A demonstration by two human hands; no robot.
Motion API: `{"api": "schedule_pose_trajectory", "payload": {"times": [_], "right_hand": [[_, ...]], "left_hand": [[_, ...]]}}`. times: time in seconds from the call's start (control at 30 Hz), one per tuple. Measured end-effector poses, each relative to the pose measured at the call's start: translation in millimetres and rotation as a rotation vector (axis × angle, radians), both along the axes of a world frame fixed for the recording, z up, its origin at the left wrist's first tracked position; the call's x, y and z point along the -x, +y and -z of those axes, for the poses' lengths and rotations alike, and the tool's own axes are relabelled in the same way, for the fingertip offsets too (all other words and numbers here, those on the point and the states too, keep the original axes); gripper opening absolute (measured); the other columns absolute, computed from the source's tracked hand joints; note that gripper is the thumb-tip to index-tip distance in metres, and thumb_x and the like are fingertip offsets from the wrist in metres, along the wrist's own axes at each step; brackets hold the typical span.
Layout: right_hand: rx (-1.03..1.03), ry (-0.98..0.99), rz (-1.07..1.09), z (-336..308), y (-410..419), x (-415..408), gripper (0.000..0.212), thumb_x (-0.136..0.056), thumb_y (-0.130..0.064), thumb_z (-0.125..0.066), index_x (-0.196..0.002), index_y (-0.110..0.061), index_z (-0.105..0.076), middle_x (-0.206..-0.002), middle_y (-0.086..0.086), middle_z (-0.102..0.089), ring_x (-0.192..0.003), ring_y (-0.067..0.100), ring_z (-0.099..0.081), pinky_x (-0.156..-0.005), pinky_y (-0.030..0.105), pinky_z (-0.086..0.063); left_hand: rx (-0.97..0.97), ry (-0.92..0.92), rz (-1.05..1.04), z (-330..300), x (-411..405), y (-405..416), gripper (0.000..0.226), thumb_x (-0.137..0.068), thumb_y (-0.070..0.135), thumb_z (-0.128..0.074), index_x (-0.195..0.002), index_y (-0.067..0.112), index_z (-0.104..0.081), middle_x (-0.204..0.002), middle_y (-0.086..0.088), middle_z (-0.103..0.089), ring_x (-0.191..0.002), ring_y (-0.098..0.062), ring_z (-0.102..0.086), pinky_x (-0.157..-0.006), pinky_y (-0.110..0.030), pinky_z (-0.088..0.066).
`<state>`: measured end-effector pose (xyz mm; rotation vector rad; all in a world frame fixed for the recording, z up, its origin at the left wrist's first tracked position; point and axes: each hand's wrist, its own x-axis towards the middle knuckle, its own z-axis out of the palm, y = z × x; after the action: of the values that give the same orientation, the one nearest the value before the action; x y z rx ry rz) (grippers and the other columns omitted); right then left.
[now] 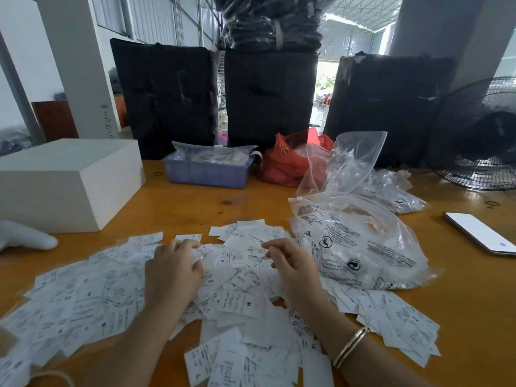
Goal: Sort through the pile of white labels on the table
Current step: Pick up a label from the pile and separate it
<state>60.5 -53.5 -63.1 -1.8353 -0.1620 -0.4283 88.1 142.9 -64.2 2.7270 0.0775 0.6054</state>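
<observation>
A wide pile of white labels (pixel 237 300) with black print and size letters covers the near part of the wooden table (pixel 195 202). My left hand (pixel 173 269) lies on the pile left of centre, fingers curled down onto the labels, the thumb against a label at its right side. My right hand (pixel 290 263) hovers over the pile's far right part, its fingers curled; whether they pinch a label I cannot tell. A gold bracelet (pixel 350 347) sits on the right wrist.
Clear plastic bags (pixel 360 247) lie right of the pile. A phone (pixel 480 233) rests at the right edge. A white box (pixel 67 180) stands far left, a blue tray (pixel 206 171) and a red bag (pixel 287 166) behind. A black fan (pixel 474 135) stands far right.
</observation>
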Motion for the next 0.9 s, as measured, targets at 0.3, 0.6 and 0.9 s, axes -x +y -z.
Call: {"api": "schedule_pose_trajectory", "payload": {"times": [0.3, 0.6, 0.9], "right_hand": [[-0.2, -0.242, 0.143, -42.3, -20.2, 2.8, 0.024, -0.092, -0.009, -0.049, -0.086, -0.027, -0.063, -0.072, -0.004, -0.064, -0.061, 0.017, -0.051, -0.055, 0.024, -0.046], [0.605, 0.343, 0.486, -48.5, -136.9, -62.8, 0.025, -0.095, -0.012, -0.045, -0.094, -0.012, -0.07, -0.086, -0.001, -0.064, -0.057, 0.011, -0.051, -0.048, 0.025, -0.038], [0.836, 0.365, 0.554, -25.3, -142.7, -71.0, 0.029, -0.084, -0.028, -0.063, -0.058, -0.016, -0.061, -0.071, -0.001, -0.06, -0.065, 0.012, -0.05, -0.057, 0.026, -0.034]], "left_hand": [[-0.025, -0.193, 0.419, 1.6, 10.7, -22.9, 0.025, -0.094, 0.016, -0.048, -0.108, 0.024, -0.067, -0.112, 0.009, -0.062, -0.109, -0.01, -0.05, -0.095, -0.024, -0.032], [0.003, -0.128, 0.679, 12.2, 12.1, -30.0, 0.023, -0.095, 0.027, -0.053, -0.114, 0.032, -0.064, -0.106, 0.024, -0.058, -0.104, 0.003, -0.042, -0.092, -0.019, -0.034], [-0.001, -0.117, 0.697, 14.0, 10.7, -28.3, 0.021, -0.092, 0.025, -0.057, -0.109, 0.032, -0.067, -0.102, 0.025, -0.057, -0.101, 0.005, -0.044, -0.088, -0.014, -0.028]]}}
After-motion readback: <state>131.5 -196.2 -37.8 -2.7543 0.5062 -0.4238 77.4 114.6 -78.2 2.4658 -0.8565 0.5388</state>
